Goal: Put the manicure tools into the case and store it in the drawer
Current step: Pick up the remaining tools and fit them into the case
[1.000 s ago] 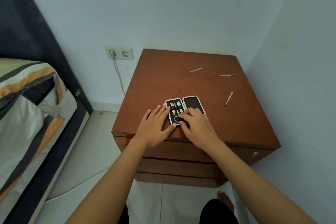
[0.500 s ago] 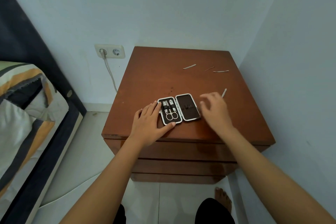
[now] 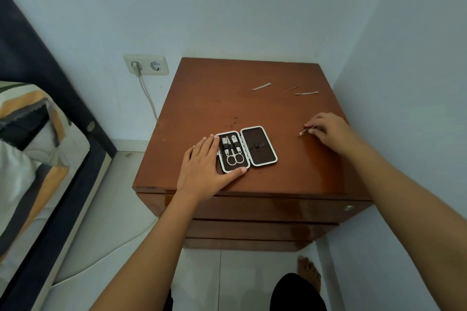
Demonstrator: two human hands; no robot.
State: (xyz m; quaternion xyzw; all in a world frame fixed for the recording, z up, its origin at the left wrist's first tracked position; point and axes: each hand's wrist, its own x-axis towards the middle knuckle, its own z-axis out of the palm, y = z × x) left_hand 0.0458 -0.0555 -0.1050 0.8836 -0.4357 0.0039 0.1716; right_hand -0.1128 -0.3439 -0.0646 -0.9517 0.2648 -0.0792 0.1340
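your left hand (image 3: pixel 205 166) lay flat, fingers apart, bracing the open case (image 3: pixel 246 148); at 3 o'clock your right hand (image 3: pixel 328 131) pinched a tool (image 3: pixel 306 131) on the counter (image 3: pixel 214 98).

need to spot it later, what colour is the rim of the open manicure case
White, framing a dark brown lining, on the small open rectangular manicure case; the head view shows it clearly.

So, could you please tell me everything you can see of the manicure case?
The manicure case lies open flat near the front of the wooden nightstand. It has two dark halves with pale rims. The left half holds scissors and two clippers under straps; the right half's loops look empty. The left hand rests against its left edge, thumb at the front corner.
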